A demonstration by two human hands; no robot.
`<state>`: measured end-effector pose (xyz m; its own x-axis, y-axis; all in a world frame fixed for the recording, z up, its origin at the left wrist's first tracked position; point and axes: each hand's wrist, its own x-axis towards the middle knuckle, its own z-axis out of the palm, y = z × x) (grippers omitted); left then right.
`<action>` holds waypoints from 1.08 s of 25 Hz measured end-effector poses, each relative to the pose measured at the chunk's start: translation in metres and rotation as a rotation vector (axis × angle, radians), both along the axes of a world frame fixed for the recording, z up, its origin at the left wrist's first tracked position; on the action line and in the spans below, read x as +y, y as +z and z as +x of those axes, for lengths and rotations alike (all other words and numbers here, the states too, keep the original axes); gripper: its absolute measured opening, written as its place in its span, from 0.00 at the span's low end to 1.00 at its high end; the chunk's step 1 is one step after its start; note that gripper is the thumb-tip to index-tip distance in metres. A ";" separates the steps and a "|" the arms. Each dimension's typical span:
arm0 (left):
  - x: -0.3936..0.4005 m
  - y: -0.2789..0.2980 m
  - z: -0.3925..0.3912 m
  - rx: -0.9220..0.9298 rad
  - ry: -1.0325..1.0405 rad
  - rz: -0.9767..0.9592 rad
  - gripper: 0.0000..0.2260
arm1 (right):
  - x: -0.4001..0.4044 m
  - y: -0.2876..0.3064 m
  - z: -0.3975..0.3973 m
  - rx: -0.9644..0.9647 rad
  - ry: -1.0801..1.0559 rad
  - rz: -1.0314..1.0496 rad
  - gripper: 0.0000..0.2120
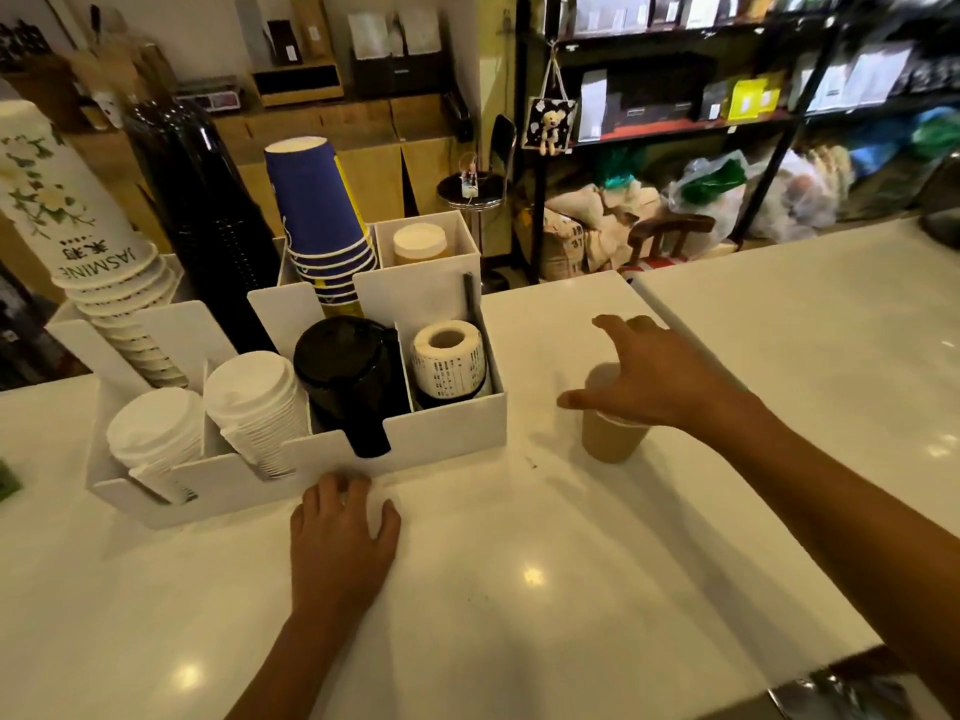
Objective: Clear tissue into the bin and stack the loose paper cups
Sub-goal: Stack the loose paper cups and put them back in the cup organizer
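Right hand (649, 379) is over a brown paper cup (610, 439) standing upright on the white bench (519, 589), right of centre. Fingers spread, palm down, thumb by the cup's rim; hand looks open, can't tell if it touches the cup. Left hand (340, 532) lies flat & open on the bench, nearer the camera, fingertips just beside the front wall of a white organiser (447, 423). Organiser sits left of the cup, apart from it. Inside: two stacks of white lids (249, 402) at left, black lids (348, 371) in the middle, a label roll (449, 361) at right. Far side of it: a stack of blue cups (317, 210) upside down, a tall black cup stack (197, 210), & a white "JASMINE" cup stack (78, 236) far left. No tissue or bin in view.
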<state>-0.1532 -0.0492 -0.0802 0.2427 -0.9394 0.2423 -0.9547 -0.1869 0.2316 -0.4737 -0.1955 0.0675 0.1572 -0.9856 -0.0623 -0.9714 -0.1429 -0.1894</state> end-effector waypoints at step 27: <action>0.059 0.055 -0.082 1.311 0.141 0.095 0.30 | 0.199 -0.112 0.095 -1.179 0.005 -0.411 0.36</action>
